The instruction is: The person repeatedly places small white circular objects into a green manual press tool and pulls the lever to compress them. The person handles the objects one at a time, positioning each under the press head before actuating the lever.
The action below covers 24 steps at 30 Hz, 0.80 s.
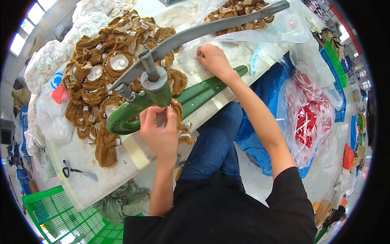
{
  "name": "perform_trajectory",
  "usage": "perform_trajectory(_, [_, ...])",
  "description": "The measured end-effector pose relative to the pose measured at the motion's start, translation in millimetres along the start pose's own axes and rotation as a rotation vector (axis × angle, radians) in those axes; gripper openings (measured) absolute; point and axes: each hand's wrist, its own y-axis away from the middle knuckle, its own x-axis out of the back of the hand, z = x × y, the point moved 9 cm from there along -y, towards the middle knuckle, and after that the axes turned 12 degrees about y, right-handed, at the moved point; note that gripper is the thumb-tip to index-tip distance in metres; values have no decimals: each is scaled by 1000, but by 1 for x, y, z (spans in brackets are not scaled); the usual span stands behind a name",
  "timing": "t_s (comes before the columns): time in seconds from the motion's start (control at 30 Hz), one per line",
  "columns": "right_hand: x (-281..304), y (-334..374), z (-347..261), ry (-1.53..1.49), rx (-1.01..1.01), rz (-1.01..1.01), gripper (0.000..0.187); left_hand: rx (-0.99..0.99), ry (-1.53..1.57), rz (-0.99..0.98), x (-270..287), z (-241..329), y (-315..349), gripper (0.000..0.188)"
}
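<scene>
A green hand press (160, 87) with a long grey metal lever (195, 30) stands on the white table. My left hand (160, 130) is just below its round head, thumb and fingers pinched together. A small white spot shows at the fingertips, too small to name. Brown plush fabric (178, 114) lies right behind that hand. Beyond the press base, my right hand (214, 60) reaches to a heap of small clear pieces (191, 57) on plastic. Its fingers are curled, and what they hold, if anything, is hidden.
Brown plush animal faces (95, 73) are heaped left of the press; more plush pieces (239, 14) lie at the back. Scissors (79, 171) lie at the front left, above a green crate (53, 211). Bagged red pieces (306, 122) sit in a blue container (260, 134) at right.
</scene>
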Motion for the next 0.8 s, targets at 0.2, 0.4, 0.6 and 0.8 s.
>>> perform_trajectory(0.2, [19, 4, 3, -136, 8, 205, 12, 134, 79, 52, 2, -12, 2, 13])
perform_trajectory(0.4, [42, 43, -44, -927, -128, -15, 20, 19, 38, 29, 2, -4, 1, 13])
perform_trajectory(0.6, [41, 99, -117, -1309, -125, -500, 17, -58, -39, 8, -2, 9, 0, 11])
perform_trajectory(0.8, [42, 105, -121, -1383, -174, -535, 14, -79, -49, -5, -3, 7, 1, 13])
